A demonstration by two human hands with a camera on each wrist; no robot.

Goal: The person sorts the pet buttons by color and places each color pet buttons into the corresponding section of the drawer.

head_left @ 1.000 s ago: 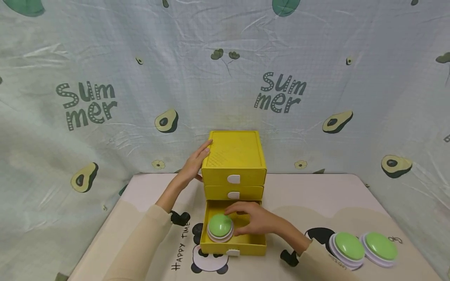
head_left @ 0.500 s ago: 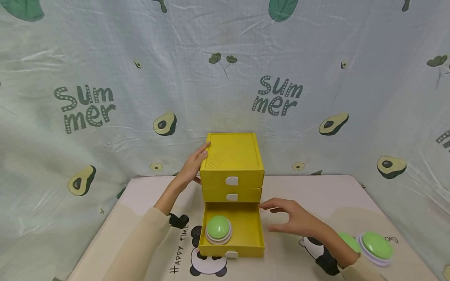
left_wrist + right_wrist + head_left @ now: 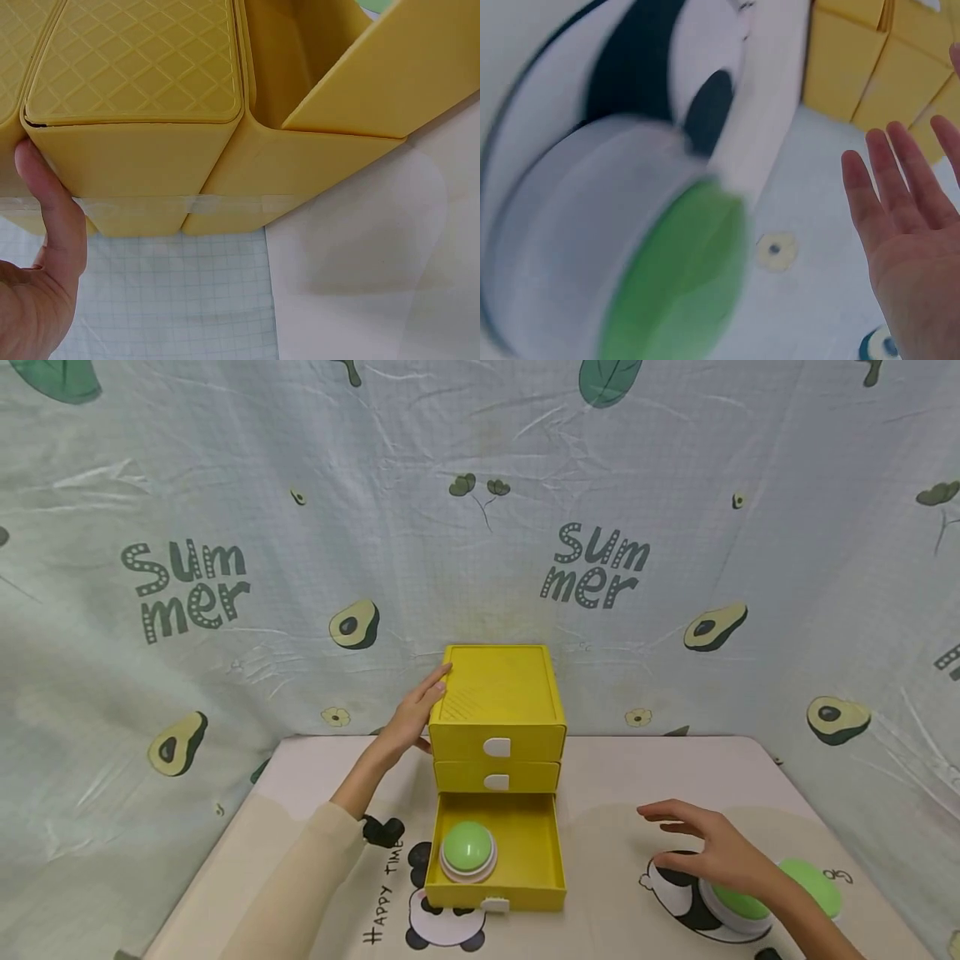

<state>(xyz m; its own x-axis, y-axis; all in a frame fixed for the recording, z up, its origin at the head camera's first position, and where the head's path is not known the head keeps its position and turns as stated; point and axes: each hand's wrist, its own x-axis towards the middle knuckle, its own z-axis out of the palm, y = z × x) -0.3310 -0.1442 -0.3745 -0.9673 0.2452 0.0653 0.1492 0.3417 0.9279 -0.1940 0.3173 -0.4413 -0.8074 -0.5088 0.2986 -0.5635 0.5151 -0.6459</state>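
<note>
A yellow three-tier drawer box (image 3: 498, 685) stands at the back middle of the table, its bottom drawer (image 3: 528, 852) pulled out. Inside that drawer, on the left, sits a push button (image 3: 467, 847) with a green dome and white base. My left hand (image 3: 408, 714) rests against the box's left side, fingertips at the top edge; the left wrist view shows the thumb on the yellow wall. My right hand (image 3: 712, 843), holding nothing, hovers over the right of the table with fingers extended. Below it are a second green push button (image 3: 738, 906), partly covered by the hand, and a third (image 3: 810, 885).
The two upper drawers (image 3: 497, 764) are closed and have white tabs. A printed cloth (image 3: 420, 527) hangs behind the table. The pale table cover (image 3: 600, 910) carries panda drawings and lettering.
My right hand has drawn back from the button in the open drawer and moved right, over the other two buttons. The left hand stays on the box.
</note>
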